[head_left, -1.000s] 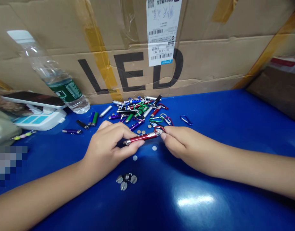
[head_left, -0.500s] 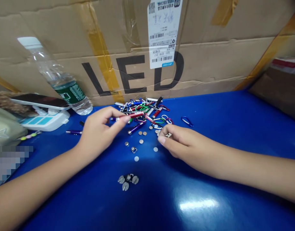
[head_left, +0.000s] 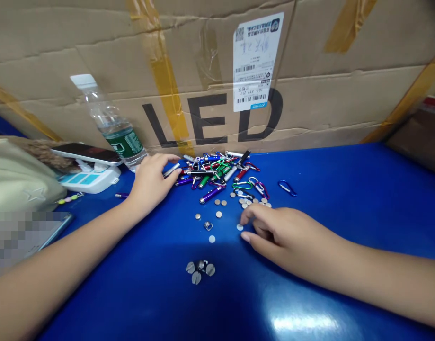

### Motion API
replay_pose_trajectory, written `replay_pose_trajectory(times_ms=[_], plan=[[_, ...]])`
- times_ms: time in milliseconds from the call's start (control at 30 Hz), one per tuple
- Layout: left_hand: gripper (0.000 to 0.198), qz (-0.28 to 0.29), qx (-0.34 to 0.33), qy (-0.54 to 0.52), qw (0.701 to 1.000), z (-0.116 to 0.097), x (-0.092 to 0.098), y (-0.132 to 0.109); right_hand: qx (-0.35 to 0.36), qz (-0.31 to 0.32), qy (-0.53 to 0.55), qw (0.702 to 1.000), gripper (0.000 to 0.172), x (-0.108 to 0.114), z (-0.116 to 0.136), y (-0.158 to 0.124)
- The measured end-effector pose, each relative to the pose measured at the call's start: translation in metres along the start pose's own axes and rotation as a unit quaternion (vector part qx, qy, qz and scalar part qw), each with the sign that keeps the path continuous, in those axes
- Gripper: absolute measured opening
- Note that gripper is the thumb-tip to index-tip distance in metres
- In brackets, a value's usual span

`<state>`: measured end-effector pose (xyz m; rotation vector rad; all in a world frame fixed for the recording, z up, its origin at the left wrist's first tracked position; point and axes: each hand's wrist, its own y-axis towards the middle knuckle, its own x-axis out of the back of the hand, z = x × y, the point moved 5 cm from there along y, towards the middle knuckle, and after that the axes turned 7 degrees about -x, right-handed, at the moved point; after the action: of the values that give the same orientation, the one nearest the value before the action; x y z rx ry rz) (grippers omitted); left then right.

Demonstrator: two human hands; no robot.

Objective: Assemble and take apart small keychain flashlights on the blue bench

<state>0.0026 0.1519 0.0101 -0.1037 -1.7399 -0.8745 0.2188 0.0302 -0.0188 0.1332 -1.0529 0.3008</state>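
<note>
My left hand is at the left edge of a pile of small keychain torches in several colours. Its thumb and index finger are apart; a silver tube shows in the gap, apparently not gripped. A red torch lies just past the thumb tip. My right hand hovers low over the table, thumb and index finger parted, close to a pale round disc. Beyond its fingers are several button cells. A purple torch lies at the pile's front.
Slotted metal discs and a small metal clip lie on the blue table. A blue carabiner lies to the right. Leftward stand a water bottle, a power strip and a phone. A large carton stands behind.
My left hand has let go of a red torch and drawn back leftward. My right thumb and index finger have opened, and that hand sits lower. The whole view has shifted slightly.
</note>
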Motion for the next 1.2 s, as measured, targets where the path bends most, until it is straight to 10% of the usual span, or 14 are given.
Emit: replay_pose_trajectory(times_ms=[133, 333, 600, 833, 1000, 1200], plan=[[0.023, 0.003, -0.038, -0.010, 0.999, -0.016, 0.018, 0.003, 0.023, -0.020, -0.031, 0.999, 0.015, -0.001, 0.002, -0.002], [0.018, 0.332, -0.031, 0.044, 0.942, 0.005, 0.047, -0.003, 0.046, -0.041, -0.052, 0.997, 0.015, -0.003, 0.001, -0.002], [0.024, 0.461, 0.042, 0.174, 0.869, 0.047, 0.044, -0.018, 0.072, -0.044, -0.035, 0.996, 0.012, -0.005, -0.002, -0.001], [0.020, 0.436, -0.024, 0.054, 0.898, 0.028, 0.032, -0.010, 0.073, -0.042, -0.058, 0.995, 0.012, -0.005, 0.000, -0.001], [0.059, 0.358, -0.087, 0.055, 0.928, 0.034, 0.033, -0.001, 0.081, -0.053, -0.056, 0.994, 0.010, -0.004, 0.001, -0.001], [0.060, 0.405, -0.014, -0.021, 0.914, 0.059, 0.023, -0.010, 0.079, -0.044, -0.060, 0.994, 0.012, -0.005, 0.001, -0.001]])
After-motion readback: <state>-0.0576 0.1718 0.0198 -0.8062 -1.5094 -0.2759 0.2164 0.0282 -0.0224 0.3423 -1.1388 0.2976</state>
